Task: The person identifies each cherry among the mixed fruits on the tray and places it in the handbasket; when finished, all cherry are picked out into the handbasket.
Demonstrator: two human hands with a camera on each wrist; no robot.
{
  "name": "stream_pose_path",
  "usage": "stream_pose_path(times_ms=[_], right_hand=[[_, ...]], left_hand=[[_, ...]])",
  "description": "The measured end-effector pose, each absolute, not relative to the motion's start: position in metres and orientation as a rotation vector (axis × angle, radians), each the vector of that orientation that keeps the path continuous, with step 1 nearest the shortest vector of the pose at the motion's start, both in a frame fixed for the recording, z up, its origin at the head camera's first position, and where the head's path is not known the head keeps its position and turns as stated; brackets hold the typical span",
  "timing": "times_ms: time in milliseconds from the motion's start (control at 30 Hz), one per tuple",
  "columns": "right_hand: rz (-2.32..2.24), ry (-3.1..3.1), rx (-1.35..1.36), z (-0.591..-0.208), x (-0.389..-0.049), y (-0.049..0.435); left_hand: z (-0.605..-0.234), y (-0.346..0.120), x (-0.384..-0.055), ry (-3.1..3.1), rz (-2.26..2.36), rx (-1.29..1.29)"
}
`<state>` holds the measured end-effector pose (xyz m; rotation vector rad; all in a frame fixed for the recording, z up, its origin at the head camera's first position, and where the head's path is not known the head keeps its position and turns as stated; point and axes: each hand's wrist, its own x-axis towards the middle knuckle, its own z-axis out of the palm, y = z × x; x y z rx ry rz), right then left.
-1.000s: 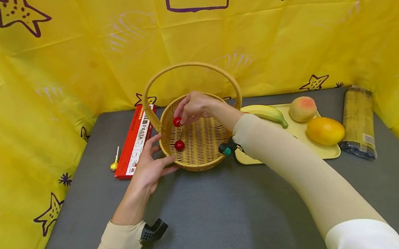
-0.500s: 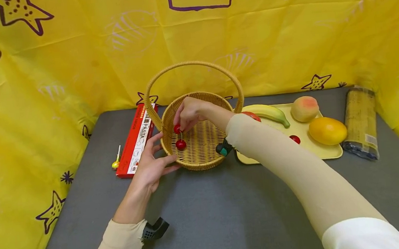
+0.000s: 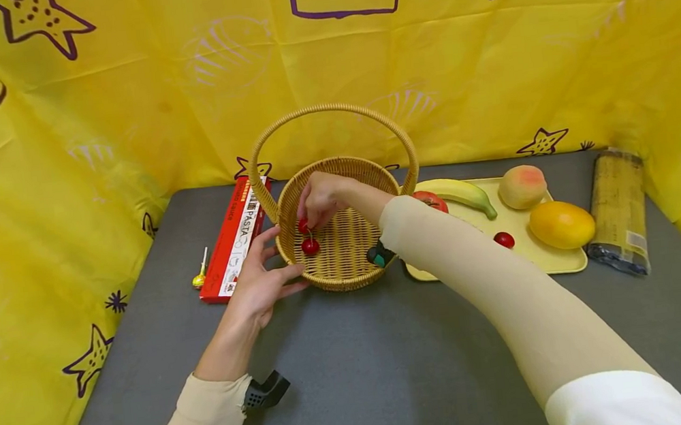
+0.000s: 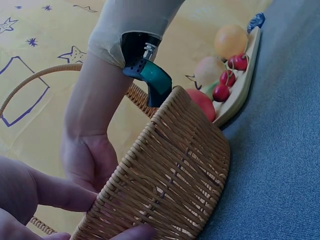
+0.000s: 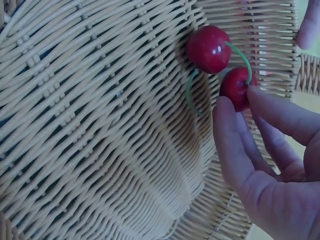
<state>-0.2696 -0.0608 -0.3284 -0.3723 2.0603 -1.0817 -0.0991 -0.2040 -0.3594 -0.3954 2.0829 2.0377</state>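
Lowered round red cherry [image 5: 234,90], pinched in right hand [image 3: 320,197]; touching round tan wicker basket [image 3: 342,283] with spread, part-hidden left hand [image 3: 261,283].

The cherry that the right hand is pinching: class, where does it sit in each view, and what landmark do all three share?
Right wrist: pinched cherry right of centre, upper half, at the right hand.
Head: left of centre, inside the basket, above another cherry.
Left wrist: not visible.
Shared landmark: the basket.
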Motion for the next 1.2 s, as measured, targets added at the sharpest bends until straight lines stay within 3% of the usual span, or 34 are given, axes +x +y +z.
stream_pose_path(times_ms=[1200], right_hand=[[-1.023,2.061,-0.408,-0.3231,-0.2685,-0.0569]], left_hand=[[-0.3593,-0.2043,-0.1001,2.068,2.046,-0.404]])
